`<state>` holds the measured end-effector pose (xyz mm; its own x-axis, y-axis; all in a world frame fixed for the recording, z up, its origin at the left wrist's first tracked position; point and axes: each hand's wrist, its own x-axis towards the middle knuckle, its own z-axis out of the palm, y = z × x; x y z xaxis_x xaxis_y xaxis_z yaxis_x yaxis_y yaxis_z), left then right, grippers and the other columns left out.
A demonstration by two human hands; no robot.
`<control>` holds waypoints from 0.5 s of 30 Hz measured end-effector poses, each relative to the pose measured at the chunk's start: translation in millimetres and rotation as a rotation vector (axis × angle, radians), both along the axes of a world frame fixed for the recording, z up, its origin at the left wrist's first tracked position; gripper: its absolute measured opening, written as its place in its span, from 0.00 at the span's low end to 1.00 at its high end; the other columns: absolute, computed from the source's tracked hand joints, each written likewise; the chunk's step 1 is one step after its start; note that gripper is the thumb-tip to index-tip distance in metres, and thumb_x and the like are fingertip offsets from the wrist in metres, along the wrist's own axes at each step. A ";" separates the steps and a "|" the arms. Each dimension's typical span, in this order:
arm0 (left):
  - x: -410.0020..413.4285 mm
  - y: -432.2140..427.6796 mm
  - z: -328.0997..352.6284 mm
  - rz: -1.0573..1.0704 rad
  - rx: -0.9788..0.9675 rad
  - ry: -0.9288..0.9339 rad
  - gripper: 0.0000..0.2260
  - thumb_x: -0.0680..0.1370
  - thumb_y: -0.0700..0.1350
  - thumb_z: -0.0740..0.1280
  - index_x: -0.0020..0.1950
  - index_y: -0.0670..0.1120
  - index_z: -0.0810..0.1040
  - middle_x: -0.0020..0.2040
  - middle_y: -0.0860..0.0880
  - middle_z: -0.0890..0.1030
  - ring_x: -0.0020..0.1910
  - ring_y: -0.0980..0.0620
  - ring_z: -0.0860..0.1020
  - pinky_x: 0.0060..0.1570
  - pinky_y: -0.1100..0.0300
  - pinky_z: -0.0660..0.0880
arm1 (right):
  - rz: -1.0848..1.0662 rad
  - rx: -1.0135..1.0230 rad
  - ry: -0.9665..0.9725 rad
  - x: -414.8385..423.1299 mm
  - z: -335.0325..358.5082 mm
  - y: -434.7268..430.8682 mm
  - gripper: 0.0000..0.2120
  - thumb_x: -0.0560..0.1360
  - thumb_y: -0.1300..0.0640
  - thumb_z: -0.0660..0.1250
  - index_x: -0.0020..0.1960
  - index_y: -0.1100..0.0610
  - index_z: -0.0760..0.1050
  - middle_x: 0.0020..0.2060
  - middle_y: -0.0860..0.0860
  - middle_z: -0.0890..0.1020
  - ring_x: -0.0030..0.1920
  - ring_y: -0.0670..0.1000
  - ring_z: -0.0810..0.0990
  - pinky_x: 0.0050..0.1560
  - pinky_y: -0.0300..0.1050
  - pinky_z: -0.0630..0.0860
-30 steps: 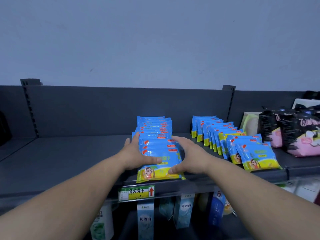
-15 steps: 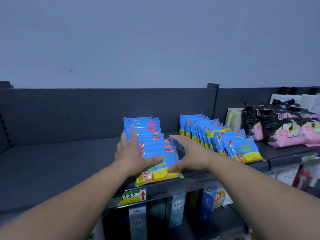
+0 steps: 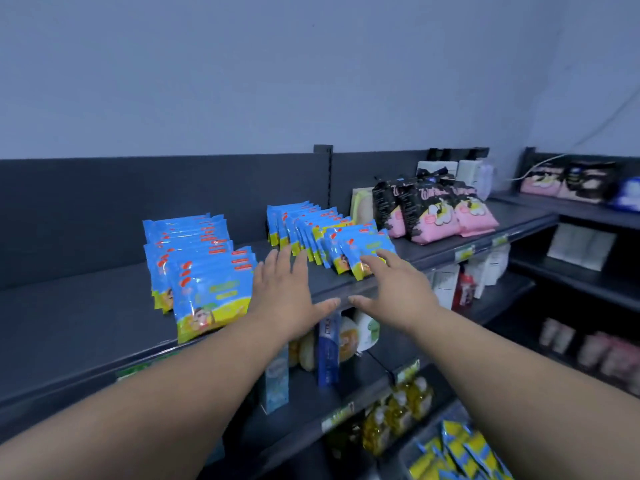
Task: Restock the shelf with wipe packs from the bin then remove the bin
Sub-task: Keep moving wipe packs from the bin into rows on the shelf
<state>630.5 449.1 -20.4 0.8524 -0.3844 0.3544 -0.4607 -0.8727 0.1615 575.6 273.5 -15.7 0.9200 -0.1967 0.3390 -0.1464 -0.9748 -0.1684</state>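
Note:
Blue and yellow wipe packs lie in two rows on the dark top shelf (image 3: pixel 86 313). The left row (image 3: pixel 204 271) runs back from the shelf's front edge. The right row (image 3: pixel 332 240) leans in an overlapping line. My left hand (image 3: pixel 287 292) hovers with spread straight fingers in the gap between the rows, holding nothing. My right hand (image 3: pixel 394 289) reaches with straight fingers to the front pack of the right row (image 3: pixel 363 251); its fingertips are at that pack. More blue and yellow packs (image 3: pixel 460 452) show at the bottom right; whether a bin holds them I cannot tell.
Black and pink packs (image 3: pixel 436 213) stand right of the wipes on the same shelf. Lower shelves hold boxes, tubes (image 3: pixel 329 348) and yellow bottles (image 3: pixel 398 410). A second shelf unit (image 3: pixel 575 209) with more goods stands at the far right. The shelf's left part is bare.
Both hands let go of the left row's front pack and moved right. The view swung right, showing the second shelf unit and lower shelves.

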 end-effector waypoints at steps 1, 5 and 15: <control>-6.5 -12.1 -3.5 -0.022 0.006 -0.003 0.45 0.72 0.71 0.59 0.78 0.49 0.45 0.79 0.47 0.46 0.77 0.45 0.45 0.75 0.48 0.46 | -0.030 0.003 0.000 -9.8 -3.5 -10.8 0.37 0.71 0.35 0.66 0.75 0.46 0.59 0.75 0.51 0.59 0.73 0.54 0.61 0.70 0.52 0.64; -33.6 -60.8 -21.3 -0.089 0.027 -0.001 0.43 0.73 0.70 0.58 0.78 0.49 0.46 0.78 0.47 0.48 0.77 0.45 0.46 0.75 0.48 0.47 | -0.132 0.017 0.027 -48.1 -20.4 -54.3 0.36 0.72 0.36 0.64 0.75 0.47 0.57 0.75 0.51 0.59 0.73 0.55 0.61 0.71 0.54 0.63; -117.7 -207.9 -88.8 -0.125 0.097 0.046 0.40 0.75 0.69 0.56 0.78 0.48 0.47 0.78 0.46 0.51 0.77 0.45 0.48 0.75 0.47 0.48 | -0.294 -0.004 0.120 -160.4 -86.3 -192.3 0.36 0.75 0.34 0.58 0.77 0.45 0.50 0.77 0.50 0.52 0.77 0.53 0.49 0.75 0.60 0.47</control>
